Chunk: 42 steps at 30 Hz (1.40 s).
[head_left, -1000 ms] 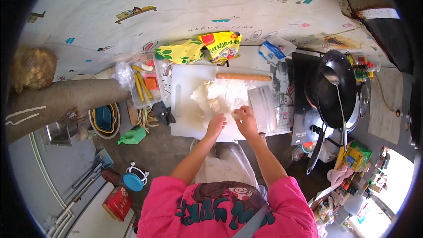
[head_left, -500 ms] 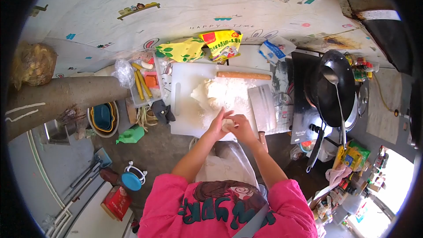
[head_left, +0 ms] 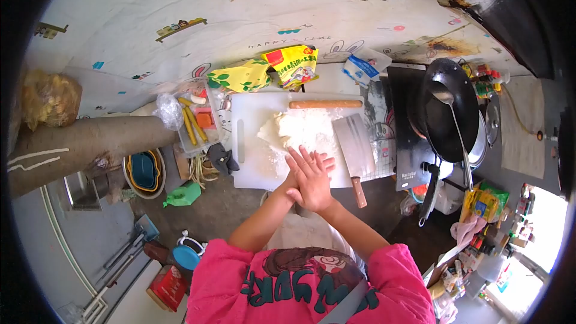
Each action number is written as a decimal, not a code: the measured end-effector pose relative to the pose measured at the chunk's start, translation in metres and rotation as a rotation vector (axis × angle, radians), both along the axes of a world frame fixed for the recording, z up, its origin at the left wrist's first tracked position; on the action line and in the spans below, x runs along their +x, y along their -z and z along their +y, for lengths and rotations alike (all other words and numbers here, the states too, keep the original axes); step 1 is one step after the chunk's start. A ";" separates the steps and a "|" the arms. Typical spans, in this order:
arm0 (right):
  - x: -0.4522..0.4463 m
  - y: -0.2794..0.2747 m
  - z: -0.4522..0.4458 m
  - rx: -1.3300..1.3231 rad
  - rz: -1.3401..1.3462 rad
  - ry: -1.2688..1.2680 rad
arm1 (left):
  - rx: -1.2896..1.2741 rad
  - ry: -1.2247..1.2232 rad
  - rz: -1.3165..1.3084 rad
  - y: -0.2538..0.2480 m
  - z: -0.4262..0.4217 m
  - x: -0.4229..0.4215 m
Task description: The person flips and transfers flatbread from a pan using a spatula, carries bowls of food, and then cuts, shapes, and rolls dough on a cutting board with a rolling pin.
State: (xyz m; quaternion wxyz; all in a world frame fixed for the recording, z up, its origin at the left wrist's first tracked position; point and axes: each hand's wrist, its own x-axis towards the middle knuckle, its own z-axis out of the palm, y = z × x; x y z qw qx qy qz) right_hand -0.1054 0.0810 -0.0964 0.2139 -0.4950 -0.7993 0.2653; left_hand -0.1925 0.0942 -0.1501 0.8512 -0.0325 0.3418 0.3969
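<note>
Over the front edge of the white cutting board, my two hands are laid palm to palm. My right hand lies on top with its fingers stretched out. Beneath it is my left hand, mostly covered, its straight fingertips showing at the right. Whatever is between the palms is hidden. White flour is heaped just beyond my fingers, with a paler dough-like lump at its left. A cleaver rests right of my hands, its wooden handle past the board's edge. A rolling pin lies along the back.
A clear tray of yellow sticks and a crumpled plastic bag stand left of the board. Yellow packets lean behind it. To the right, a black wok with a ladle sits on the cooktop.
My hands have gone from a pinch around a small pale piece to lying flat against each other, the right over the left. The pale piece is no longer visible. The view has shifted slightly.
</note>
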 end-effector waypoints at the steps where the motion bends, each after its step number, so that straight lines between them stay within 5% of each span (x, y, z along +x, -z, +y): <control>1: -0.003 -0.001 0.001 -0.007 0.020 0.010 | 0.005 0.015 0.004 -0.007 0.000 0.000; 5: 0.001 0.007 0.027 -0.163 0.235 0.180 | 0.006 0.062 0.034 -0.029 0.000 -0.001; 13: 0.004 0.012 0.000 -0.036 0.235 0.295 | 0.102 -0.011 0.044 -0.036 0.010 -0.003; 18: -0.018 -0.028 -0.015 -0.136 0.176 0.217 | 0.184 0.215 0.006 -0.035 0.014 -0.011; 21: -0.023 -0.023 0.005 0.022 0.377 0.297 | 0.255 0.269 0.013 -0.027 0.006 -0.013; 24: -0.021 -0.019 0.026 -0.246 0.526 0.441 | 0.217 0.223 0.034 -0.035 0.007 -0.012; 30: -0.002 -0.019 0.029 -0.148 0.277 0.300 | 0.098 -0.022 0.048 -0.064 0.008 -0.013; 35: -0.012 -0.022 -0.006 0.099 0.314 0.193 | 0.193 0.050 -0.034 -0.075 0.020 -0.021; 42: -0.033 -0.065 0.020 0.065 0.254 0.157 | 0.433 0.223 -0.036 -0.061 0.020 -0.029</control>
